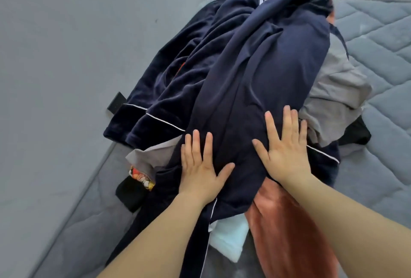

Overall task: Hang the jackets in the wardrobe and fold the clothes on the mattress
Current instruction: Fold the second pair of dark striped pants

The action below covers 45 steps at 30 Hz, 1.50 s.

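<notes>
A heap of clothes lies on the grey quilted mattress (pixel 378 39). On top stretches a long navy garment (pixel 255 73) with thin white piping. My left hand (pixel 199 166) rests flat on its near end, fingers straight. My right hand (pixel 287 146) presses flat beside it, fingers spread. Under the navy cloth lie a grey garment (pixel 338 91), a rust-orange one (pixel 289 233), a pale blue-white piece (pixel 231 237), a black piece (pixel 131 193) and a bright printed cloth (pixel 142 177).
A grey wall (pixel 66 33) runs along the left of the mattress, with a dark socket plate (pixel 116 102) low on it. The mattress edge (pixel 89 188) slants down to the lower left. Bare quilted mattress shows on the right.
</notes>
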Motion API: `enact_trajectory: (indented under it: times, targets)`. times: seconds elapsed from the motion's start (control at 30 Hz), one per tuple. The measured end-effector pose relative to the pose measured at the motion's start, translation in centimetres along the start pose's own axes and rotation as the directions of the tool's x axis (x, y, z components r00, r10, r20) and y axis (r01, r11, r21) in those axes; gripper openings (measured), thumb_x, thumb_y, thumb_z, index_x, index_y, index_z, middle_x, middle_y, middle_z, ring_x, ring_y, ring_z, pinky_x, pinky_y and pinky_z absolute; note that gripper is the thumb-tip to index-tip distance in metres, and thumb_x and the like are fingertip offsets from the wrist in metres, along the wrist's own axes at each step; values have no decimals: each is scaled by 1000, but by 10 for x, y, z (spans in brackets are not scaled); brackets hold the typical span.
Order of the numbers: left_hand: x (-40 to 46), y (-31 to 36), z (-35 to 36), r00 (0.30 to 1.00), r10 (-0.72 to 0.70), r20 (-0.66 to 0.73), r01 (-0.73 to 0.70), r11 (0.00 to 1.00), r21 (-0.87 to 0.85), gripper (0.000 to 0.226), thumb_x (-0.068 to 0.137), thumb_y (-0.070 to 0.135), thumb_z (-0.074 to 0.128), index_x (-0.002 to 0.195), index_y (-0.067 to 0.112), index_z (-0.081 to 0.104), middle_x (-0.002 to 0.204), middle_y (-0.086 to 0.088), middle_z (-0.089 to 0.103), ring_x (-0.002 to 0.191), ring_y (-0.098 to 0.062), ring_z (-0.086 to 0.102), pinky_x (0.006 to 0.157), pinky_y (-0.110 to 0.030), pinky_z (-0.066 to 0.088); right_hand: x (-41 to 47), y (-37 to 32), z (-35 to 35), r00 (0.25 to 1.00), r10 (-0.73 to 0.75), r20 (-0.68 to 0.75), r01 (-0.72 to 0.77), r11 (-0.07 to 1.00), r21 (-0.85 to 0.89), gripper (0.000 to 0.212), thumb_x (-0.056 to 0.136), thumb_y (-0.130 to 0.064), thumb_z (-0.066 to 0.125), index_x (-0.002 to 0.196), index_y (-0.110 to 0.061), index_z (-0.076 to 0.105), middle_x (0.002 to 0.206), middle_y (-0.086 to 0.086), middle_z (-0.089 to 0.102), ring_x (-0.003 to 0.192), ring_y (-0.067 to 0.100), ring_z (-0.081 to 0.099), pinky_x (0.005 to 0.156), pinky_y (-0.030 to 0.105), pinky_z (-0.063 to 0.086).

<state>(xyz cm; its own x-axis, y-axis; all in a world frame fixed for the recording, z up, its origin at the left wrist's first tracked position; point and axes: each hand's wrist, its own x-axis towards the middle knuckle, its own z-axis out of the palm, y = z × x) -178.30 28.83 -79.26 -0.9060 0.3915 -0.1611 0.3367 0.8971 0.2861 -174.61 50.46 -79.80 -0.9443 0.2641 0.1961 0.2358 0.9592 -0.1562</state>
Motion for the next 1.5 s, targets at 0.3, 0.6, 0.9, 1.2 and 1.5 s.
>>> enact_trajectory:
  times: [0.3, 0.6, 0.9, 1.2, 1.5]
  targets:
    - [-6, -5, 24, 901, 143, -410, -114, 989, 95, 76, 93, 60, 43, 156, 29, 15, 158, -21, 13, 150, -39, 5, 122, -51, 1, -3, 6, 17, 978, -48, -204, 69, 993, 98, 63, 90, -25, 43, 151, -14, 29, 156, 26, 19, 147, 41, 15, 119, 58, 10]
    - [1, -12, 29, 854, 290, -431, -242, 956, 163, 41, 102, 46, 38, 139, 30, 44, 152, -21, 20, 144, -47, 12, 120, -58, 7, -2, 9, 14, 977, -87, -195, 110, 988, 112, 72, 79, -13, 47, 149, -18, 34, 157, 17, 27, 147, 36, 20, 119, 56, 10]
    - [-8, -8, 19, 848, 320, -422, -287, 947, 141, 45, 101, 33, 45, 144, 23, 46, 155, -19, 28, 146, -45, 16, 120, -59, 8, 6, 11, 8, 934, -109, -341, 118, 993, 6, 6, 89, -5, 57, 92, -9, 60, 96, 14, 62, 86, 37, 58, 88, 48, 44]
    - [-147, 56, -38, 892, 451, 5, -433, 860, -270, 34, 88, 8, 41, 113, 25, 58, 70, 5, 53, 70, -30, 57, 63, -37, 47, -93, 30, -74, 975, -220, -39, 212, 965, -157, 8, 75, -7, 59, 80, -3, 56, 88, 23, 53, 79, 39, 54, 73, 46, 37]
    - [-244, 54, -84, 273, 82, 959, -227, 974, -19, 43, 92, 3, 45, 122, 25, 66, 101, 1, 65, 92, -22, 58, 82, -40, 56, -292, -25, -193, 458, -457, 763, 426, 866, 263, 25, 84, -8, 38, 94, -10, 60, 92, 12, 66, 87, 31, 63, 95, 38, 44]
